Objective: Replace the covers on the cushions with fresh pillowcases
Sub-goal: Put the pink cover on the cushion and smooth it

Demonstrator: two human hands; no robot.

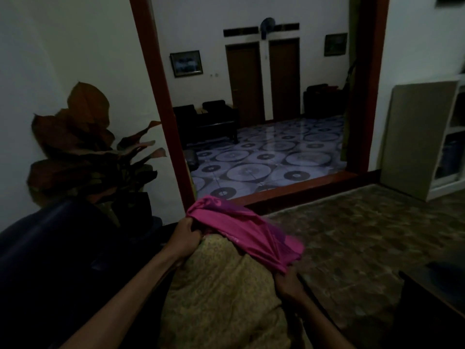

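Over the far end of the yellow-patterned cushion (221,280) sits the bunched pink pillowcase (241,230); left hand (186,238) and right hand (289,285) fingers pinch its hem at either side. Best pull both sides evenly toward the body, keeping the opening spread

Dim room: white walls (63,46), red-framed doorway (161,102) (circle-patterned floor (264,157) beyond), potted plant (83,137) at left.
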